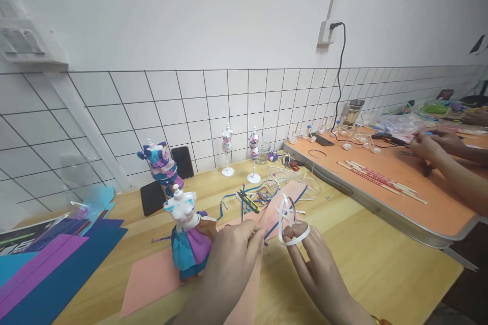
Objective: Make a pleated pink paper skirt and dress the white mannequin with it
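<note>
My left hand [238,251] is closed, thumb and forefinger pinched at the edge of a pink felt sheet [249,289]. My right hand [318,264] has its fingers through the loops of white-handled scissors [283,218], whose blades I cannot make out. Just left of my left hand stands a small white dress-form mannequin [185,208] in a skirt of teal, purple and brown felt [192,249]. Beyond my hands lies another pink felt piece [285,200] with blue strips along it. A yellow-and-black cutter [248,201] rests among thin ribbon scraps [267,193].
Two bare mannequins [227,147] and a glass jar [262,153] stand by the tiled wall. A dressed mannequin [162,165] and two phones [152,198] are behind left. Coloured felt sheets [64,259] lie left. At right, another person's hands [429,144] work over an orange table [381,183].
</note>
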{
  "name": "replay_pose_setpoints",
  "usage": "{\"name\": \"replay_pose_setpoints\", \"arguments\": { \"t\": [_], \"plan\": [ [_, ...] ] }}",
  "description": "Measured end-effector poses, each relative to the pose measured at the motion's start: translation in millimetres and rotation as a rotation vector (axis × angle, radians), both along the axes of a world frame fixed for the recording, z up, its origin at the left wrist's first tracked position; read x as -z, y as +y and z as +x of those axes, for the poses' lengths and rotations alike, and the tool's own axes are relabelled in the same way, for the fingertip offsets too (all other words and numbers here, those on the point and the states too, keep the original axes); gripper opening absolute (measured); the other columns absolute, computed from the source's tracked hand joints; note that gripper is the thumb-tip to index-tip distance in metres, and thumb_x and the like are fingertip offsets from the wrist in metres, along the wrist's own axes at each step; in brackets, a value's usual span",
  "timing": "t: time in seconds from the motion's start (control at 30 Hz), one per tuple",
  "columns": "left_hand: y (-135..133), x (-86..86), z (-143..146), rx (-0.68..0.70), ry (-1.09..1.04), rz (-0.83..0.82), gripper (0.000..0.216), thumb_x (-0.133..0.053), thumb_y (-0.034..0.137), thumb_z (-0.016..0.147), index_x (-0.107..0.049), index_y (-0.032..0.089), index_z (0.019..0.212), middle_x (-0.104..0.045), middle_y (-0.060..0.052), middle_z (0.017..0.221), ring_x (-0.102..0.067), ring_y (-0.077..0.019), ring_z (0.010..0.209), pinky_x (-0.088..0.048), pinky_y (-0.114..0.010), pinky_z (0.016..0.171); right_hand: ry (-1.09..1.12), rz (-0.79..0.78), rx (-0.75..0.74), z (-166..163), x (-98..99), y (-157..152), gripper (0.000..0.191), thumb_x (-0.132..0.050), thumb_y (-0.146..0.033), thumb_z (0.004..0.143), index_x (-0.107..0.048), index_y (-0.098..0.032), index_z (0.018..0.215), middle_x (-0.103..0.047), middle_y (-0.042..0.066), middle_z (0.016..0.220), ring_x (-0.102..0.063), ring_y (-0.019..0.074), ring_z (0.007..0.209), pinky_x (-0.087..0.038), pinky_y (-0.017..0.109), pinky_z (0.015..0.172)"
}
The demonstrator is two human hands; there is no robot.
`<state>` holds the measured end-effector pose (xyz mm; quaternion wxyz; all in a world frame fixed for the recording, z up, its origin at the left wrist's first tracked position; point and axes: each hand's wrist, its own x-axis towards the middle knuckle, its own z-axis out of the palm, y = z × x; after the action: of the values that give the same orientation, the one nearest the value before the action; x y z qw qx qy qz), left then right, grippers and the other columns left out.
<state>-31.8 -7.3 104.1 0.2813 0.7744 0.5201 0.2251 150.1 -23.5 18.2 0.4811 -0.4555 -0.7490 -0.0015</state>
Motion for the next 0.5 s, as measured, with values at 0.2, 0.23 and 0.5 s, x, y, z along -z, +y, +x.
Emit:
{"name": "replay_pose_setpoints", "arguments": {
  "t": [0.2,0.23,0.5],
  "plan": [
    [-5.4,5.6,2.2,0.182,-0.325,-0.289,0.03,-0.042,0.036,0.087,-0.063,0.018,0.076,-0.067,-0.001,0.077,-0.06,-0.0159,0.078,-0.042,-0.026,0.071,-0.079,0.081,0.008,-4.4,-7.5,-0.2,0.012,-0.048,-0.01,0.088,-0.05,-0.02,0.094,-0.061,0.005,0.084,-0.057,0.021,0.079,-0.04,0.035,0.071],
    [-5.2,7.1,2.6,0.198,-0.337,-0.323,0.028,-0.043,0.034,0.086,-0.063,0.017,0.077,-0.067,-0.001,0.077,-0.06,-0.0156,0.077,-0.042,-0.026,0.071,-0.084,0.093,0.008,-4.8,-8.6,-0.1,0.013,-0.048,-0.01,0.088,-0.05,-0.02,0.094,-0.061,0.005,0.083,-0.057,0.0209,0.078,-0.04,0.035,0.071],
    [-6.9,3.6,2.1,0.199,-0.342,-0.406,0.02,-0.044,0.024,0.081,-0.06,0.017,0.071,-0.065,0.0,0.066,-0.059,-0.0139,0.068,-0.043,-0.025,0.066,-0.135,0.149,0.009,-3.5,-9.2,3.7,0.015,-0.047,-0.007,0.088,-0.048,-0.021,0.095,-0.063,0.005,0.087,-0.058,0.02,0.082,-0.038,0.037,0.076]
  ]
}}
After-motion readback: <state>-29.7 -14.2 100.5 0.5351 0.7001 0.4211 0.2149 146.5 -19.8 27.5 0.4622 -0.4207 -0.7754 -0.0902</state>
